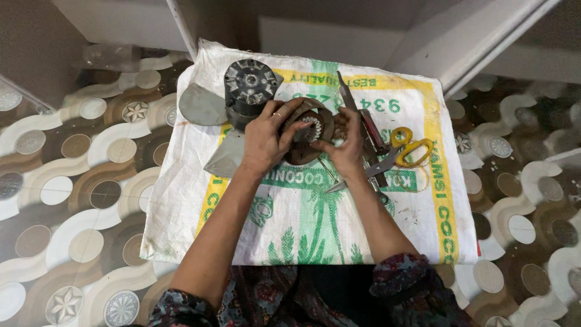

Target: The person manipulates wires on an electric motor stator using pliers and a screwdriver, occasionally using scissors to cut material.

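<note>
My left hand (265, 140) grips the left side of a round dark motor part (311, 130) with a pale toothed centre. My right hand (345, 148) holds its right side, fingers curled over the rim. Both hands keep it above a white woven sack (302, 206) spread on the floor. A ring shows on my left hand. Just behind my left hand lies a grey fan rotor (249, 85) with a dark ribbed hub and pale blades.
Yellow-handled scissors (404, 151) lie on the sack right of my right hand. A long dark metal tool (358, 118) rests beside them. The patterned brown and cream floor tiles (78, 200) surround the sack. A white wall base (339, 42) runs behind it.
</note>
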